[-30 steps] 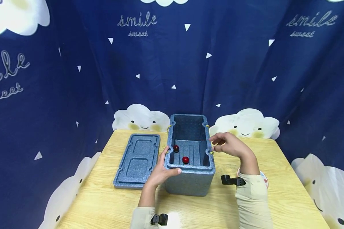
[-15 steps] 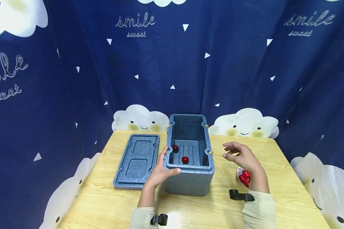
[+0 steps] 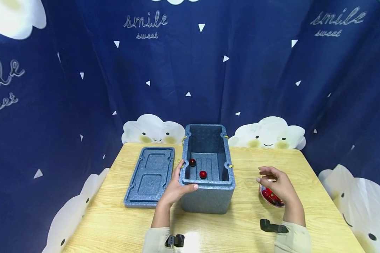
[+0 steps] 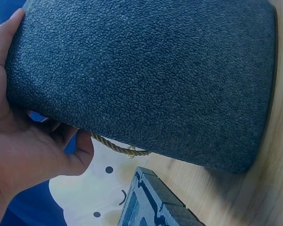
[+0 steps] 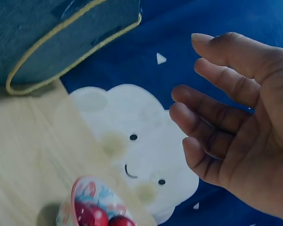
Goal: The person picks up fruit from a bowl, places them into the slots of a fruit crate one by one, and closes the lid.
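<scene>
A blue-grey foam box (image 3: 207, 200) stands lidless on the table, two dark red cherries (image 3: 203, 174) on its floor. My left hand (image 3: 173, 191) grips the box's near left corner, thumb over the front rim and fingers along the left side. In the left wrist view some fingers (image 4: 85, 150) bend behind the box's edge. Over a small patterned bowl (image 3: 261, 193) of red cherries (image 3: 269, 195) hovers my right hand (image 3: 280, 184), fingers loosely bent. The right wrist view shows nothing between its fingers, with the bowl's inner wall (image 5: 92, 188) below.
The box's lid (image 3: 150, 179) lies on the wooden table (image 3: 107, 218) left of the box. Yellow rope handles (image 5: 47, 37) hang at the box's sides. A dark blue curtain (image 3: 190, 63) with white clouds surrounds the table.
My right hand has moved from beside the box's right rim rightward and toward me, over the bowl, uncovering its cherries. The left hand keeps its grip on the box.
</scene>
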The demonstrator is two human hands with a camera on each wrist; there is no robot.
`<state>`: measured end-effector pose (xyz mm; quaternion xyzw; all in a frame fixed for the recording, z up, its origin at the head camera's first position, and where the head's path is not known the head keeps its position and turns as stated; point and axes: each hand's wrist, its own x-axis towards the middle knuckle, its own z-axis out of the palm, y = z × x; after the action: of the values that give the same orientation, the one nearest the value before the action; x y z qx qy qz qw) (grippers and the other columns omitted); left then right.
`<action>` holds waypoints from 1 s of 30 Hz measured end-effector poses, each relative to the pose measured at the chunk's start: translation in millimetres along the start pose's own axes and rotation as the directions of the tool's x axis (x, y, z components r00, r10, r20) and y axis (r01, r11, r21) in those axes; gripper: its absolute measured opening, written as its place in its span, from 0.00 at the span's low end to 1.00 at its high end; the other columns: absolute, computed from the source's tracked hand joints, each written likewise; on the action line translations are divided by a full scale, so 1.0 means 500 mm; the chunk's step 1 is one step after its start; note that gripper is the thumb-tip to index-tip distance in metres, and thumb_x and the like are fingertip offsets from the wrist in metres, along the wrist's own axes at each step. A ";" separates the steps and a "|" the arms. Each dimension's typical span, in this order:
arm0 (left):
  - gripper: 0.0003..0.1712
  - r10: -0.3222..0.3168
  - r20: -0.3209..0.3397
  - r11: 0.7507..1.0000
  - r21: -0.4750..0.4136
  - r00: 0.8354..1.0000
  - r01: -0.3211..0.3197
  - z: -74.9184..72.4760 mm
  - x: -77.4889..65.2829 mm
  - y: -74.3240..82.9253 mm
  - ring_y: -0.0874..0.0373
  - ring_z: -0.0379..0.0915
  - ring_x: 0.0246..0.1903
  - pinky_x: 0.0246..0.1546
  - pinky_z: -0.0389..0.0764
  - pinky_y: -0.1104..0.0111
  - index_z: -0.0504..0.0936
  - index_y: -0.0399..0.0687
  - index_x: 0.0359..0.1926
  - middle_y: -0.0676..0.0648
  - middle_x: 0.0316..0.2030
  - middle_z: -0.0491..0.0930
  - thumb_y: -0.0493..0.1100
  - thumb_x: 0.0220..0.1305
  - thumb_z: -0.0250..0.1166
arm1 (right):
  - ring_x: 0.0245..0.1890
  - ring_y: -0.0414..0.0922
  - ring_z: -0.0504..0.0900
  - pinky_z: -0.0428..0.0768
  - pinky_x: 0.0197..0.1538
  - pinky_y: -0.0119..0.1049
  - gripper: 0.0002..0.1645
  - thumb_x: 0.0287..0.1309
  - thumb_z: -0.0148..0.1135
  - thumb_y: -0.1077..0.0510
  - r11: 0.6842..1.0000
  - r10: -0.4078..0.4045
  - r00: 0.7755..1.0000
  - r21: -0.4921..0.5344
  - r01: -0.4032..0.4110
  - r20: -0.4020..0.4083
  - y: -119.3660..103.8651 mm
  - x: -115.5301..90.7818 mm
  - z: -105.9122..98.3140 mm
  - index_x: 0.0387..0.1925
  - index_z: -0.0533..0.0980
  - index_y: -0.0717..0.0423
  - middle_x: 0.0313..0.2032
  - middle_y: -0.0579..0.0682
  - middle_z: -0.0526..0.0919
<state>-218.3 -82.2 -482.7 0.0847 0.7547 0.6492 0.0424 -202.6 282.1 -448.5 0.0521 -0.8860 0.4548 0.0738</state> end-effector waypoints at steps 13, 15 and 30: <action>0.61 0.010 0.027 1.000 -0.028 1.000 -0.009 -0.004 -0.025 0.062 0.38 0.35 0.67 0.59 0.44 0.39 0.46 0.54 0.73 0.38 0.70 0.39 0.41 0.43 0.75 | 0.36 0.34 0.76 0.75 0.36 0.26 0.26 0.54 0.66 0.61 0.997 0.074 0.995 0.026 -0.072 -0.061 0.071 -0.035 0.002 0.54 0.72 0.64 0.46 0.65 0.77; 0.61 0.012 0.025 0.999 -0.034 1.000 -0.012 -0.004 -0.022 0.056 0.39 0.35 0.67 0.59 0.44 0.39 0.46 0.55 0.73 0.39 0.70 0.40 0.41 0.43 0.75 | 0.36 0.32 0.76 0.75 0.37 0.24 0.25 0.54 0.66 0.61 0.996 0.084 0.993 0.035 -0.082 -0.079 0.083 -0.040 0.004 0.53 0.72 0.65 0.46 0.65 0.77; 0.61 0.016 0.002 1.000 -0.005 1.000 -0.016 -0.001 -0.002 0.004 0.40 0.35 0.67 0.58 0.45 0.38 0.47 0.69 0.72 0.44 0.71 0.40 0.47 0.41 0.77 | 0.36 0.24 0.73 0.74 0.37 0.22 0.31 0.54 0.67 0.55 0.959 0.268 0.953 0.134 -0.250 -0.139 0.165 -0.081 0.015 0.55 0.70 0.67 0.47 0.53 0.79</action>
<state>-217.1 -82.5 -480.6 0.0911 0.7524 0.6513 0.0382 -176.3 325.0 -525.6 -0.0960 -0.8490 0.5134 0.0794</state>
